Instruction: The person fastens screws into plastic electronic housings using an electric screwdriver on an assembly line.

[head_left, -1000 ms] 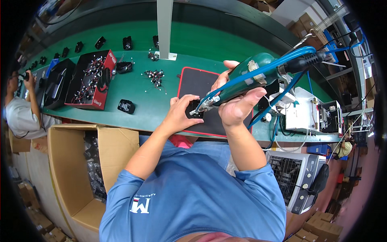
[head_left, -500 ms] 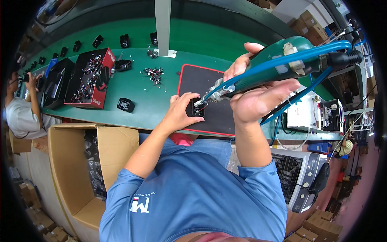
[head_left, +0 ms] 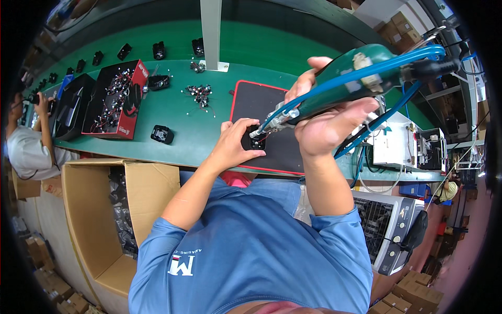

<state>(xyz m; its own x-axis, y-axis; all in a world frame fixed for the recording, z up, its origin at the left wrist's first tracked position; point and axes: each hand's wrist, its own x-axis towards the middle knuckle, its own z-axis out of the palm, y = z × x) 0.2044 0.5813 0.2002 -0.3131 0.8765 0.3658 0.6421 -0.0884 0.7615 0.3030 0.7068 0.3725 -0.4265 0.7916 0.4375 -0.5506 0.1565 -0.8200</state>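
My left hand (head_left: 232,145) rests on the mat with thumb and fingers around a small black plastic housing (head_left: 257,145). Thin wires show inside that housing. My right hand (head_left: 329,131) is wrapped around a green power screwdriver (head_left: 337,95), held at a slant above the mat. Blue hoses (head_left: 389,64) run along the tool to its rear end. Its metal nose (head_left: 272,124) points down to the left, with the tip at the housing; the contact point itself is too small to make out. A black mat (head_left: 261,99) with a red border lies underneath.
Left of the mat are a wired-parts bundle (head_left: 200,95), a loose black housing (head_left: 162,134) and a red box (head_left: 125,129) of wired parts. A metal post (head_left: 212,36) stands behind. A white machine (head_left: 393,146) sits right; an open carton (head_left: 151,196) is lower left.
The screwdriver and my right hand have shifted slightly left, the tip staying at the housing. My left hand keeps its grip in nearly the same place.
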